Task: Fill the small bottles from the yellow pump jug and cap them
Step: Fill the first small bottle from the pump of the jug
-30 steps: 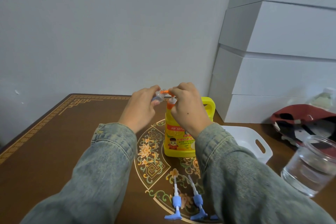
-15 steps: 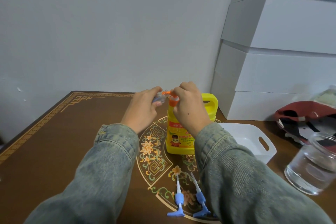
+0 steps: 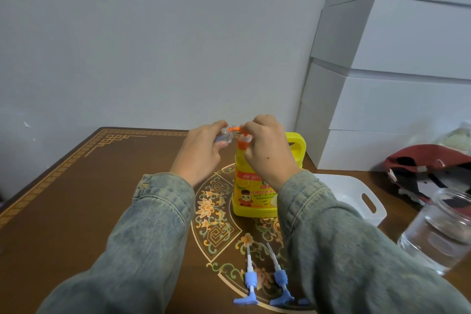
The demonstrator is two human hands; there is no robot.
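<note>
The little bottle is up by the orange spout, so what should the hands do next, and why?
Probably press the pump down. The left hand holds the small bottle against the orange spout of the yellow jug, and the right hand sits on the pump head. Two blue pump caps lie on the table, so capping likely comes later.

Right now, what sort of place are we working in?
Likely a home room, not a lab: an ornate patterned wooden table stands against a plain wall, white boxes are stacked in the corner, and a red cap lies beside a glass jar.
</note>
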